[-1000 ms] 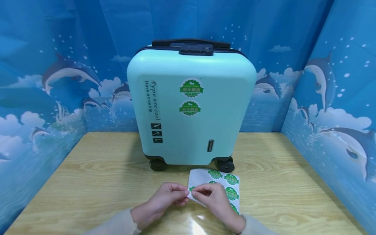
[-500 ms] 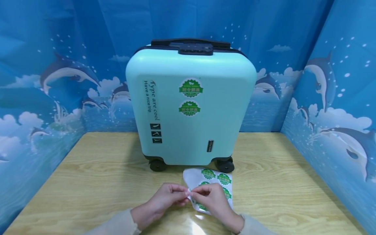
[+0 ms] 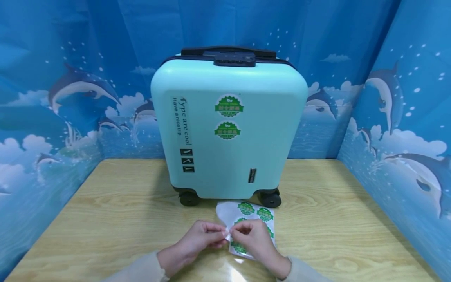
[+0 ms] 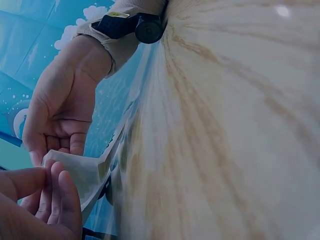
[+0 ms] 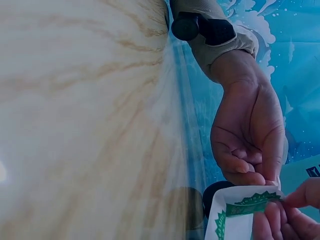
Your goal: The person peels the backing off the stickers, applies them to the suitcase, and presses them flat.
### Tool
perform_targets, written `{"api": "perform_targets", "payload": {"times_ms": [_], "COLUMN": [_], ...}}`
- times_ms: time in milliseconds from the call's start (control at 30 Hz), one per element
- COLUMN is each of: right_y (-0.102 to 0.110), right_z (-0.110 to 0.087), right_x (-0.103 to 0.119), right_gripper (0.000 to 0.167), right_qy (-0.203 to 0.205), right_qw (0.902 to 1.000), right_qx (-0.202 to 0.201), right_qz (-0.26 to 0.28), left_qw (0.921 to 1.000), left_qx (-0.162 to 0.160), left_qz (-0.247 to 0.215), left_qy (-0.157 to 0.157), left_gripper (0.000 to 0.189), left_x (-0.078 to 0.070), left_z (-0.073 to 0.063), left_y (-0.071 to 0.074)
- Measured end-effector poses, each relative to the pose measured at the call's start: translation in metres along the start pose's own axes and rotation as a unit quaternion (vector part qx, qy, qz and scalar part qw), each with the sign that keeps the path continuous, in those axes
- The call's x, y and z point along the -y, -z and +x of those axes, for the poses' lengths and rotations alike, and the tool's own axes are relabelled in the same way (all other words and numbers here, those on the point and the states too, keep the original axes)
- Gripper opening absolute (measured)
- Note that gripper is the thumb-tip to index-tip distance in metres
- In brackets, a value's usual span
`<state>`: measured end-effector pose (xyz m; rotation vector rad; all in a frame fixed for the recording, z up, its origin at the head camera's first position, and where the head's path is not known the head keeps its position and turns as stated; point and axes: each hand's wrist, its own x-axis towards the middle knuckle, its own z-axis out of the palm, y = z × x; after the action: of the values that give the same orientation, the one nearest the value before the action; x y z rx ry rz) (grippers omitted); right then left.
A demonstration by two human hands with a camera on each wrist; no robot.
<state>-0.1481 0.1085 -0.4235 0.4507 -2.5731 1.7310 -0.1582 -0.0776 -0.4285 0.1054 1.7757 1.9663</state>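
A white sheet of round green stickers [image 3: 225,211] lies in front of the suitcase, its left edge bent up. My left hand [image 3: 202,238] pinches that edge between thumb and fingers. Right beside it, my right hand [image 3: 258,241] pinches the sheet's edge too and covers part of the stickers. Close up in the right wrist view, the raised sheet [image 5: 220,197] bends over between the fingertips, green print showing. From the left wrist view its pale side [image 4: 80,170] is visible. Whether a sticker's rim has come loose cannot be made out.
A mint-green suitcase [image 3: 211,164] stands upright on its black wheels [image 3: 189,198] behind the hands. Two green stickers [image 3: 229,105] sit on its front, one above the other. Blue dolphin-print curtains [image 3: 70,117] enclose the wooden table [image 3: 119,211] at the back and sides.
The sticker sheet has shifted and turned leftward under the hands, and its left edge is now bent up between the fingers. Both hands stay almost in place.
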Motion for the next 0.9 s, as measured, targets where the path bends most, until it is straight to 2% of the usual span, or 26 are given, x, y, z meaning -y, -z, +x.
{"api": "perform_targets", "payload": {"times_ms": [133,267,533,700,900], "right_y": [0.0,0.001,0.008,0.013,0.02], "right_z": [0.0,0.0,-0.002,-0.001,0.002], "right_x": [0.0,-0.001,-0.005,-0.006,-0.007], "right_gripper": [0.003,0.003,0.009,0.009,0.011], "right_qy": [-0.008,-0.02,-0.033,-0.042,-0.062], "right_qw": [0.9999,0.9996,0.9977,0.9974,0.9963], "right_qx": [-0.007,-0.015,-0.011,-0.016,-0.021], "right_qz": [-0.004,0.015,0.058,0.057,0.055], "left_qw": [1.0,0.9999,0.9994,0.9983,0.9979], "left_qx": [0.005,0.005,-0.016,-0.034,-0.03], "left_qz": [0.001,0.003,0.029,0.048,0.056], "left_qy": [-0.005,-0.014,-0.008,-0.005,-0.017], "left_gripper": [0.022,0.022,0.022,0.021,0.022], "left_x": [0.0,0.002,0.006,0.004,0.001], "left_z": [-0.001,-0.001,-0.002,-0.004,-0.008], "left_y": [0.0,0.001,0.008,0.013,0.022]}}
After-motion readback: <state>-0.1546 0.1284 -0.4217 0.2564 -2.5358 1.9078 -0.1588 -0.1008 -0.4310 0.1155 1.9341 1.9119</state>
